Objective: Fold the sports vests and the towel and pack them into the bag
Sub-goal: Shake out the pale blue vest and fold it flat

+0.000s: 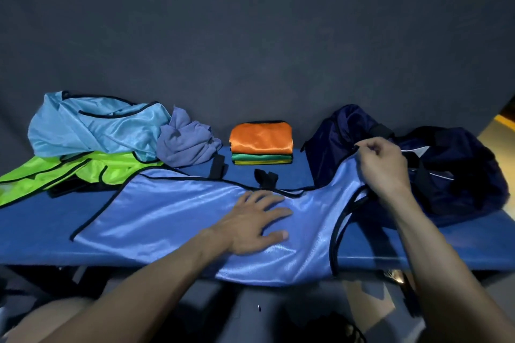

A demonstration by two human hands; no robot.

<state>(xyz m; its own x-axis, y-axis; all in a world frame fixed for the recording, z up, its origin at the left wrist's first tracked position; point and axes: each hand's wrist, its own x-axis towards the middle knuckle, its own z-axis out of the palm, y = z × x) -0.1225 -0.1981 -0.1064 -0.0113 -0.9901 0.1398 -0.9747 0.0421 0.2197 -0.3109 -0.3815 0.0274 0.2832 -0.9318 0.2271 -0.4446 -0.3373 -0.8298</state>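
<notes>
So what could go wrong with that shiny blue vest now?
The blue vest hangs over the bench's front edge, so the slippery cloth might slide off if the left hand lifts. The right hand pinches only its shoulder strap, close to the dark bag, where it might snag. Any fold made now may come out crooked.

Blue bench [33, 234]: periwinkle vest [178, 211], black trim. Behind it: lime vest [92, 167], sky-blue vest [94, 125], lavender towel [186, 142], orange-green-yellow stack [261, 145], navy bag [451, 164].

unfolded vests [92, 142] left | folded stack [261, 145] centre | bag [451, 170] right
</notes>
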